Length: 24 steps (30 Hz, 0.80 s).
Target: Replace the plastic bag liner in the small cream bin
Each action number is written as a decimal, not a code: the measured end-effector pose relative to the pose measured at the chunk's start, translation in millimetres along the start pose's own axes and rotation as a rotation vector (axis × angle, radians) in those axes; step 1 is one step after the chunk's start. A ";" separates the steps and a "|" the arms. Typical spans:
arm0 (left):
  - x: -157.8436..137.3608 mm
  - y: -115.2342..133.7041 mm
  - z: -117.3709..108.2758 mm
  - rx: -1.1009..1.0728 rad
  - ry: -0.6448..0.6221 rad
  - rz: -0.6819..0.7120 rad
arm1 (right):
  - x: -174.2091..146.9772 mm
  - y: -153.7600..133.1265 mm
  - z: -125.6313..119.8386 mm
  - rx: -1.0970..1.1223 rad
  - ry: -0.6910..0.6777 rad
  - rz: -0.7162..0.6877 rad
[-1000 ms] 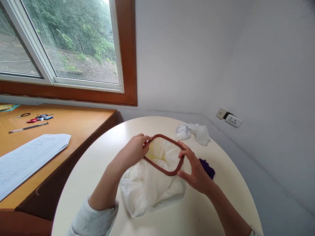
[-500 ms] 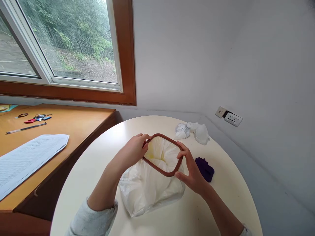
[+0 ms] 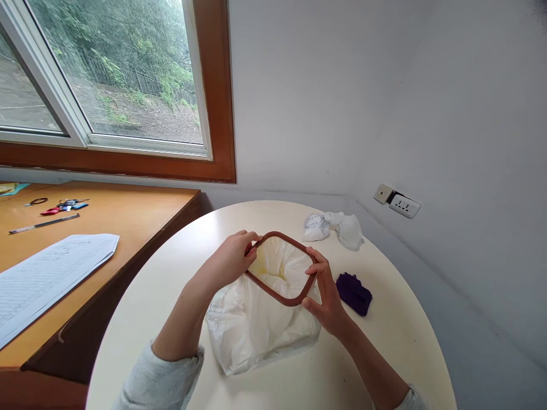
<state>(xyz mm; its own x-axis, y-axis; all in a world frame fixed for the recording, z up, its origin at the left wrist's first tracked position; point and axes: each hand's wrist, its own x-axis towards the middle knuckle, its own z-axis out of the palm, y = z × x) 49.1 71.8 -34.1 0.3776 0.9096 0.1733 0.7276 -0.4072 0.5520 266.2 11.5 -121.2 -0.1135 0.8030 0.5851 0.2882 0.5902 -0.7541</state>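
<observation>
A brown ring (image 3: pixel 280 299) shaped like a rounded rectangle, like the rim of a waste bin, is held tilted over a white plastic bag (image 3: pixel 260 336). My left hand (image 3: pixel 233 256) is closed on its left end, thumb and fingers pinching the rim. At the right end, my right hand (image 3: pixel 327 293) grips the rim with its thumb below and fingers above. Through the ring the bag's opening shows, folded inward, with a yellowish tint inside. Whatever the bag covers is hidden. Just right of my right hand lies a crumpled dark purple cloth (image 3: pixel 354 293).
A knotted white plastic bag (image 3: pixel 333 228) lies at the back of the round cream table (image 3: pixel 171 273). To the left stands a wooden desk (image 3: pixel 141 202) with papers (image 3: pixel 55 267), a pen (image 3: pixel 45 223) and keys (image 3: pixel 68 205). A wall socket (image 3: pixel 405 206) is at the right.
Almost nothing differs. My right hand and the ring's right end have shifted very slightly left; both hands keep their hold.
</observation>
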 end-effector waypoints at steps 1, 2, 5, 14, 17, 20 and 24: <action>1.1 -1.4 0.4 -0.009 0.000 0.002 | 0.2 0.7 0.8 -0.001 0.005 -0.008; 2.0 -2.6 0.7 -0.018 0.000 0.001 | 0.4 1.4 1.6 -0.005 0.010 -0.015; 3.2 -4.2 1.1 -0.059 -0.010 -0.016 | 0.9 4.1 4.0 -0.028 0.028 -0.025; 8.8 -12.7 4.3 -0.196 -0.034 -0.050 | 2.5 15.3 16.1 -0.062 0.114 -0.077; 11.5 -16.3 4.5 -0.185 -0.024 -0.038 | 3.5 18.1 20.5 -0.077 0.137 -0.101; 14.4 -18.8 4.2 -0.180 -0.022 -0.018 | 4.0 20.1 25.0 -0.065 0.167 -0.133; 19.0 -22.7 3.9 -0.222 -0.031 0.012 | 3.8 22.5 32.4 -0.085 0.205 -0.152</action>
<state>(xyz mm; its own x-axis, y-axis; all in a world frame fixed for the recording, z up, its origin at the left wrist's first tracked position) 42.0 98.0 -46.5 0.4052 0.9006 0.1576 0.5801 -0.3865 0.7170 241.5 30.6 -145.6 0.0309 0.6671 0.7443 0.3628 0.6864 -0.6303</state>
